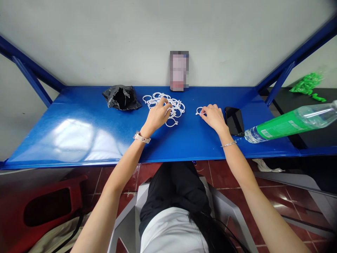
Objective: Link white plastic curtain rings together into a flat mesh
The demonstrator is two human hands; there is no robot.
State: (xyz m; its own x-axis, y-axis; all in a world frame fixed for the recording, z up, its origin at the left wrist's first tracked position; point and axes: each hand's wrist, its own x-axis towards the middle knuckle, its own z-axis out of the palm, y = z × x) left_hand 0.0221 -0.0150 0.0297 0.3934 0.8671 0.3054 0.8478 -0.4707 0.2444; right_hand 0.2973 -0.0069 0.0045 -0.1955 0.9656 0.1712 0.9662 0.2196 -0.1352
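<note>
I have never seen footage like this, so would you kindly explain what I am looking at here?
There is no machine: this is one picture from a camera worn on a seated person's head, looking forward and down at their own bare hands. In front is a blue table against a wall. The left hand rests on a pile of white rings. The right hand pinches a single ring set apart from the pile. Also on the table: a black bag, a dark phone lying flat, a bottle on its side with a green label, and a blurred upright card leaning on the wall.
</note>
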